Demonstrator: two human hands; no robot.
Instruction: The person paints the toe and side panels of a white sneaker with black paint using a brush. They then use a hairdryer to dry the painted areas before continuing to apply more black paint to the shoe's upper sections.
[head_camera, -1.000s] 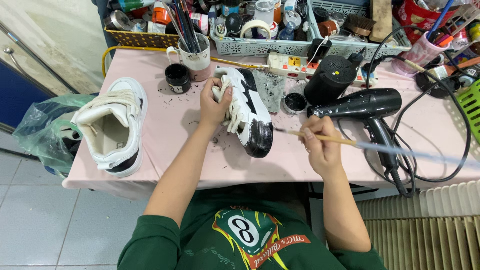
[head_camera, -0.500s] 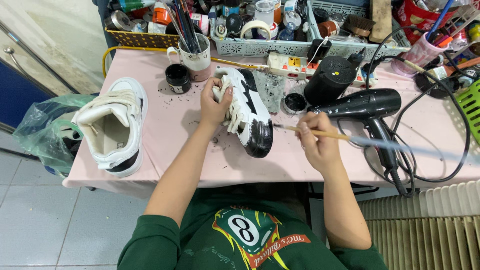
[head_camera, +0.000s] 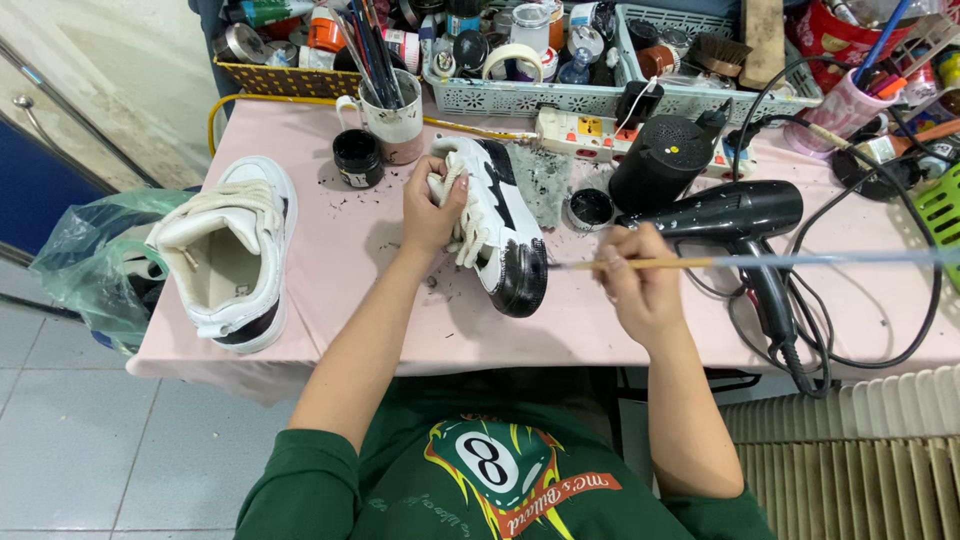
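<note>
We note a sneaker (head_camera: 497, 225) on the pink table, white with black panels, its toe cap coated glossy black and pointing toward us. It lies tipped onto its side, sole edge to the right, with thick cream laces bunched loosely over the tongue. Our left hand (head_camera: 432, 205) grips it at the laced upper. Our right hand (head_camera: 640, 285) pinches a thin paintbrush (head_camera: 700, 263), wooden-handled and running out to the right; it lies level, its tip just beside the black toe, contact unclear.
</note>
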